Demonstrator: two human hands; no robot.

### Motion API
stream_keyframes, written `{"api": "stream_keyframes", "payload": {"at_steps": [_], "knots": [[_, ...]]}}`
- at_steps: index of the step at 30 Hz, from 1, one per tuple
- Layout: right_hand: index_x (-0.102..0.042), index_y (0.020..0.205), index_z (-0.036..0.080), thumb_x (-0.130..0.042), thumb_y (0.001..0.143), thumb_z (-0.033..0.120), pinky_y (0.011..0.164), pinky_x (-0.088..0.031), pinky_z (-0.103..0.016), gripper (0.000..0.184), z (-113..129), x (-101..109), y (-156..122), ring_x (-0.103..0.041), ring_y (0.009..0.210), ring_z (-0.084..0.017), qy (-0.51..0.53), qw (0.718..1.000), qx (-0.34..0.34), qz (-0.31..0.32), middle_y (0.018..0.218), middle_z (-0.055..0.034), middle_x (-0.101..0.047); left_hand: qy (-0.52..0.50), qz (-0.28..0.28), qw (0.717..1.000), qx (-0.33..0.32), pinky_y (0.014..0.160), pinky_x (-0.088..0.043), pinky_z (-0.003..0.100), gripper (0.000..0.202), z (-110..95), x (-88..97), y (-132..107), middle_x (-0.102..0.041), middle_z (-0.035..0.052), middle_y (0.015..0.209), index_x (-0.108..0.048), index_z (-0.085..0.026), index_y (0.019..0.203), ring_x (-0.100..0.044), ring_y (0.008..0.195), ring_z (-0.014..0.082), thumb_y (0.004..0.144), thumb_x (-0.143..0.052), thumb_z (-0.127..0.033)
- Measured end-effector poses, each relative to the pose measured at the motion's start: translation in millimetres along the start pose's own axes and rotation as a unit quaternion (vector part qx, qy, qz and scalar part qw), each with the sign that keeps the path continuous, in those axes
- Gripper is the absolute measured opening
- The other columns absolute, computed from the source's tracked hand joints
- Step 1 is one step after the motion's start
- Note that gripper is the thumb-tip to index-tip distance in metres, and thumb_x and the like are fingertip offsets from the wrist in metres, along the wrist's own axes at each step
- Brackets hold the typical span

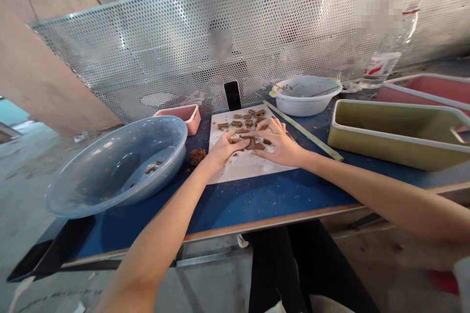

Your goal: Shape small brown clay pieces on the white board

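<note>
A flat brown clay-like piece (256, 145) lies between my hands over the white board (216, 173). My left hand (224, 147) pinches its left side, thumb in front and fingers behind. Curved around the right side, my right hand (279, 144) holds it with thumb and fingertips. Parts of the piece are hidden under the fingers. Several small brown clay pieces (236, 123) lie on the board just behind my hands, and crumbs are scattered around. A rough brown lump (198, 157) sits on the table left of the board.
At left stands a large blue basin (121, 171), with a small pink tray (193, 120) behind it. A phone (232, 95) leans at the back. Rightward are a thin strip (304, 131), a white basin (306, 105), a green planter box (382, 146) and a plastic bottle (382, 66).
</note>
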State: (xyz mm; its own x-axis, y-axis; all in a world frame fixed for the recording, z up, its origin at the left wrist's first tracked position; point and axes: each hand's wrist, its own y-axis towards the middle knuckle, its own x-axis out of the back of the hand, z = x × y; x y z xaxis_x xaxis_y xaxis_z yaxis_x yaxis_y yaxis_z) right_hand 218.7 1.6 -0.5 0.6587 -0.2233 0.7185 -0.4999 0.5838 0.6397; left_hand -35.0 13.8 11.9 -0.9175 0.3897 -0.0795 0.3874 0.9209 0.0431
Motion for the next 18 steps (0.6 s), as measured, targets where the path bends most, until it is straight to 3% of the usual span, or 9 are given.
{"api": "stream_keyframes", "payload": {"at_steps": [3, 9, 12, 15, 18], "knots": [[-0.081, 0.138, 0.034, -0.072, 0.108, 0.058, 0.113, -0.048, -0.063, 0.039, -3.5, -1.7, 0.4, -0.058, 0.124, -0.036, 0.011, 1.0, 0.018, -0.003, 0.128, -0.0134, -0.061, 0.018, 0.008, 1.0, -0.001, 0.076, -0.052, 0.029, 0.08, 0.4, 0.5, 0.1, -0.084, 0.0065, 0.094, -0.077, -0.02, 0.134, -0.078, 0.082, 0.0196, 0.07, -0.112, -0.052], [-0.08, 0.121, 0.031, -0.087, 0.097, 0.06, 0.114, -0.048, -0.064, 0.039, -2.3, -6.4, 1.2, -0.057, 0.124, -0.037, 0.009, 0.999, -0.015, -0.036, 0.128, -0.0124, -0.061, 0.016, 0.041, 0.999, 0.002, 0.084, -0.057, 0.033, 0.081, -0.5, -4.4, -1.2, -0.086, 0.0083, 0.098, -0.076, -0.019, 0.133, -0.082, 0.09, 0.0229, 0.069, -0.113, -0.052], [-0.078, 0.122, 0.031, -0.09, 0.093, 0.059, 0.114, -0.047, -0.066, 0.042, 0.3, -5.2, 0.8, -0.057, 0.127, -0.039, 0.007, 1.0, -0.023, -0.014, 0.131, -0.0128, -0.061, 0.022, 0.052, 0.998, 0.003, 0.09, -0.058, 0.035, 0.081, -2.3, -5.5, -3.3, -0.087, 0.0101, 0.1, -0.076, -0.018, 0.135, -0.084, 0.098, 0.0267, 0.068, -0.113, -0.044], [-0.076, 0.134, 0.032, -0.089, 0.093, 0.059, 0.116, -0.047, -0.067, 0.05, 0.0, -2.9, 0.4, -0.057, 0.128, -0.039, 0.013, 1.0, -0.009, 0.019, 0.134, -0.0133, -0.061, 0.038, 0.056, 0.998, 0.003, 0.094, -0.058, 0.038, 0.08, -4.7, -5.4, -5.3, -0.087, 0.0121, 0.105, -0.076, -0.018, 0.136, -0.083, 0.105, 0.0299, 0.068, -0.112, -0.038], [-0.081, 0.131, 0.034, -0.087, 0.097, 0.056, 0.116, -0.048, -0.065, 0.041, -2.6, -2.3, 0.7, -0.056, 0.127, -0.037, 0.022, 0.999, 0.014, 0.029, 0.133, -0.0124, -0.061, 0.053, 0.063, 0.997, -0.008, 0.096, -0.059, 0.039, 0.072, -6.9, -5.9, -6.3, -0.086, 0.014, 0.119, -0.079, -0.02, 0.132, -0.082, 0.115, 0.0318, 0.069, -0.111, -0.036]]}}
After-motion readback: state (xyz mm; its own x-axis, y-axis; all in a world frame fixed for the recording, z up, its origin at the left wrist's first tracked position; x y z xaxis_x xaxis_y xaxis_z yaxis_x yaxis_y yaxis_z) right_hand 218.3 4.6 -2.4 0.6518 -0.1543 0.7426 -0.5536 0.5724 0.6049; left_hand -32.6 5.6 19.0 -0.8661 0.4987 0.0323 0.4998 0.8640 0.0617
